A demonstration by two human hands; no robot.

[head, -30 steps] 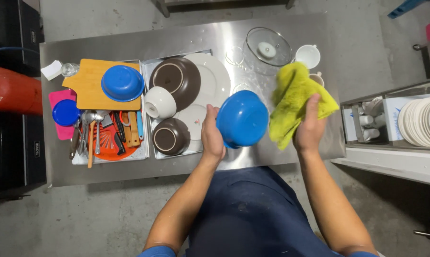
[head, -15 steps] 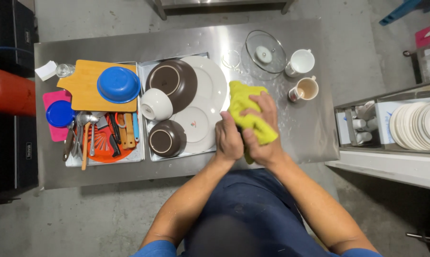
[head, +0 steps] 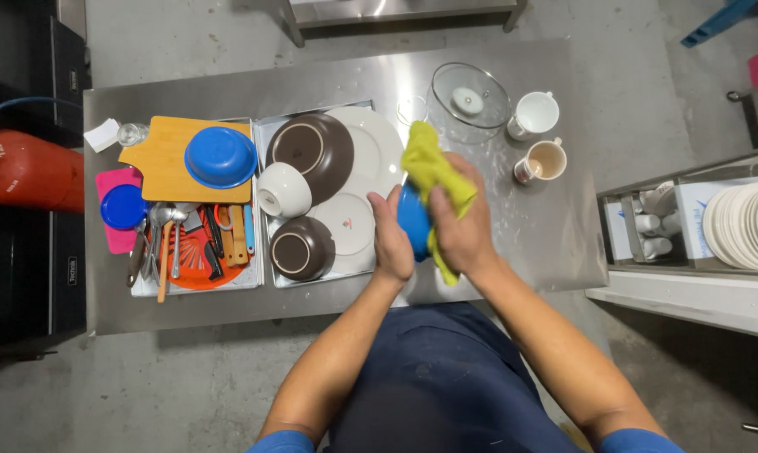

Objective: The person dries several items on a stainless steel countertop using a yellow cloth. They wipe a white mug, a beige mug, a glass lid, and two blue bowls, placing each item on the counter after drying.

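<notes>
I see my left hand (head: 392, 239) gripping a round blue plastic bowl (head: 413, 220) on edge, while my right hand (head: 459, 226) presses a yellow cloth (head: 430, 168) against it, right of the white plates (head: 377, 147).

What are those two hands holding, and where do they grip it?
The left hand holds a blue bowl by its rim and outer side. The right hand presses a yellow cloth against the bowl, bunched under its fingers.
</notes>
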